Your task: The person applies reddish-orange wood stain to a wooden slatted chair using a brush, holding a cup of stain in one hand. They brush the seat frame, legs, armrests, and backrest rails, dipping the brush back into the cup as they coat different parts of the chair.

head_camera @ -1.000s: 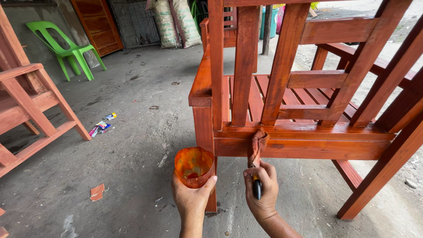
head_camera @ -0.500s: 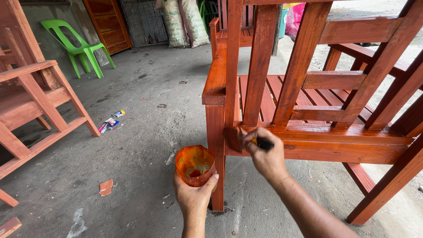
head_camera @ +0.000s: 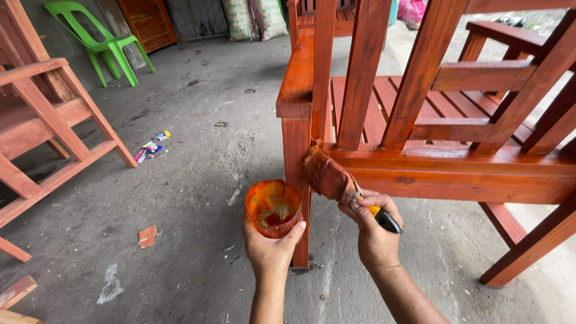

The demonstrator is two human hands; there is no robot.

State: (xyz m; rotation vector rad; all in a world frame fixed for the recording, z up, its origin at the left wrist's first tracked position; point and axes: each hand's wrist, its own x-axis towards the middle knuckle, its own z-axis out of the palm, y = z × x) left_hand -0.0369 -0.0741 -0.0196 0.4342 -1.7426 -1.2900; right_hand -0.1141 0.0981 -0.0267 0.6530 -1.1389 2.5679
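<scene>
My left hand (head_camera: 271, 248) holds a small clear cup (head_camera: 273, 207) stained orange, with dark red stain at its bottom. My right hand (head_camera: 374, 229) grips a paintbrush (head_camera: 336, 182) with a black and yellow handle; its wide, stain-soaked bristles press against the corner where the leg meets the horizontal rail of a reddish-brown wooden bench (head_camera: 432, 162). The cup sits just left of the bench leg, close to the brush.
Another reddish wooden frame (head_camera: 42, 132) stands at the left. A green plastic chair (head_camera: 99, 42) and stacked sacks (head_camera: 255, 18) are at the back. Litter (head_camera: 151, 147) and a small red scrap (head_camera: 147, 235) lie on the concrete floor.
My right hand has drawn the brush down and left, from the rail beside the slats to the corner by the leg. The view has shifted closer to the bench leg.
</scene>
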